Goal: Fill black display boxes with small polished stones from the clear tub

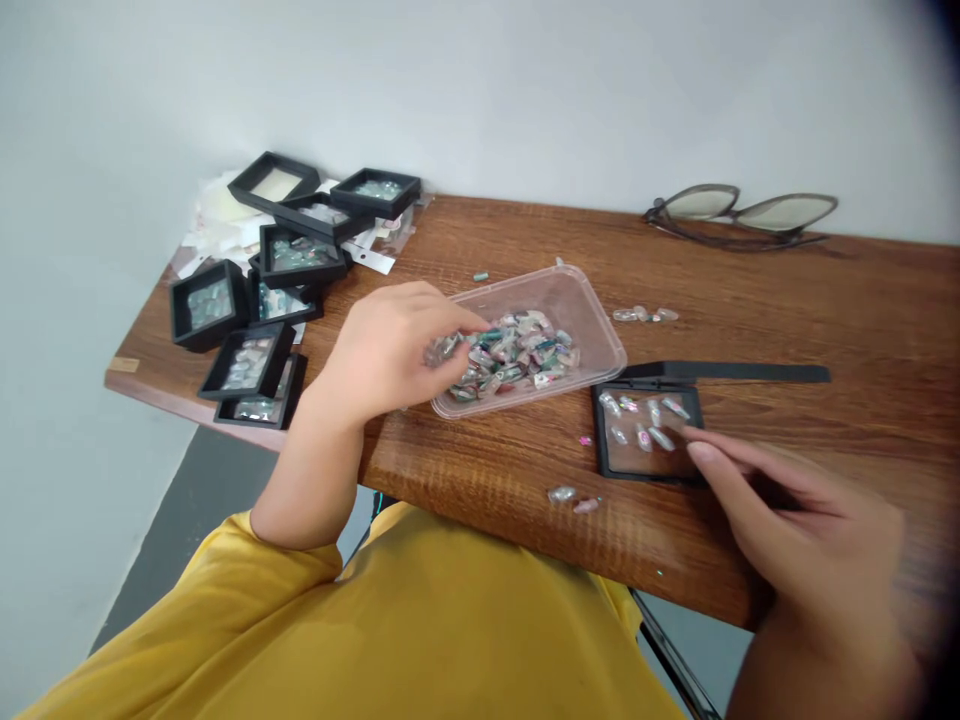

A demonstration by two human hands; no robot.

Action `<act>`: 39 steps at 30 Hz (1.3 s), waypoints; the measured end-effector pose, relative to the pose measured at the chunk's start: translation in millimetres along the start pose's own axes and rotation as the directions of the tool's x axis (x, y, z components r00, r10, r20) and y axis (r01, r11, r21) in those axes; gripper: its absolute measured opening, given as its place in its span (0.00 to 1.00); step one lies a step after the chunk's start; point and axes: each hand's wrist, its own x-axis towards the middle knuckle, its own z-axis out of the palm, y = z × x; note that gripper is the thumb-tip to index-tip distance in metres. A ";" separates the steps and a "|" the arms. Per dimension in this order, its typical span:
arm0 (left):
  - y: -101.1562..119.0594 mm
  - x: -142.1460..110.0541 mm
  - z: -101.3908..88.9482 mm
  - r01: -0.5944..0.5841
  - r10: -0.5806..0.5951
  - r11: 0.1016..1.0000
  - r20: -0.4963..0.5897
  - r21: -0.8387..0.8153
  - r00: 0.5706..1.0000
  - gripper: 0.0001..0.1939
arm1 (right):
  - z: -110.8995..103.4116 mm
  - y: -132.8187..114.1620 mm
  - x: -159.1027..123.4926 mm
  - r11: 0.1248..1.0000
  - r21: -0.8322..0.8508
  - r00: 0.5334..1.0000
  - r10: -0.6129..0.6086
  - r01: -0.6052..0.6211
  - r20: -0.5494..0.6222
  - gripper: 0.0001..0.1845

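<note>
My left hand (390,350) reaches into a clear plastic tub (581,300) of several small coloured stones (517,355); its fingers are curled together at the tub's near-left corner, pinching among the stones. My right hand (795,520) lies on the table with fingers stretched towards an open black display box (646,455), fingertips touching its right edge. Several pale stones (645,415) lie inside that box. Its lid (727,372) lies flat behind it.
A pile of black display boxes (262,280) with stones sits at the table's left end, over white paper. Glasses (742,215) lie at the back right by the wall. Loose stones (645,314) lie behind the tub, and two more (574,498) near the front edge.
</note>
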 end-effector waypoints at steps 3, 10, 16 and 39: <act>1.2 0.3 2.1 0.034 -0.041 0.998 0.158 0.048 0.987 0.16 | 4.7 8.3 -3.5 0.998 0.040 0.997 0.044 -0.041 -0.071 0.17; 5.5 3.2 6.3 0.097 -0.119 0.991 0.290 0.089 0.950 0.24 | 8.2 10.2 -3.2 0.998 0.053 0.998 0.042 -0.040 -0.042 0.17; 20.7 10.2 7.8 0.091 -0.194 0.953 0.346 0.290 0.918 0.26 | 7.3 11.0 -3.5 0.996 0.058 0.997 0.073 -0.071 -0.036 0.17; 3.8 -4.6 11.4 -0.155 0.145 0.985 -0.131 -0.075 0.981 0.13 | 8.6 27.8 -6.5 0.991 0.027 0.991 0.130 -0.130 -0.025 0.20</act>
